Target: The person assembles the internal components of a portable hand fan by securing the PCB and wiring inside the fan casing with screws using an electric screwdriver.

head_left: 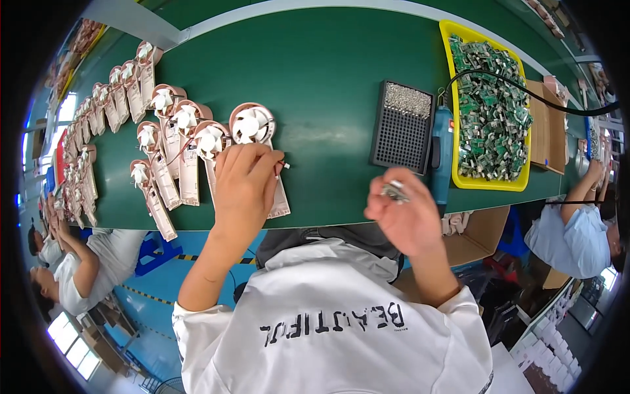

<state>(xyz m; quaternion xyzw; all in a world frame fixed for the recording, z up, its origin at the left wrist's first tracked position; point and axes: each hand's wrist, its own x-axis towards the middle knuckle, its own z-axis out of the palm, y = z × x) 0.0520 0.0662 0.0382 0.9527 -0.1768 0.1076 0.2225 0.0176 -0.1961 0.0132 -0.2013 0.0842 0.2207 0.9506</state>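
Observation:
My left hand (244, 178) lies over a pink handheld fan housing (281, 200) with a white fan blade (251, 125) at its top. Its fingers are bent and pressed together, and a thin red wire with a small white plug (286, 165) sticks out at their tips. Part of the housing is covered by the hand. Right of it, above the table's near edge, my right hand (410, 220) pinches a small circuit board (395, 192) between thumb and fingers. Several similar open fan housings (189, 174) with white blades lie just left of my left hand.
A black grid tray (401, 134), partly filled with small metal screws, lies beside a blue electric screwdriver (441, 157) with a black cable. A yellow tray (457, 172) holds many green circuit boards. More fan housings (105, 108) line the left side. Co-workers sit left and right.

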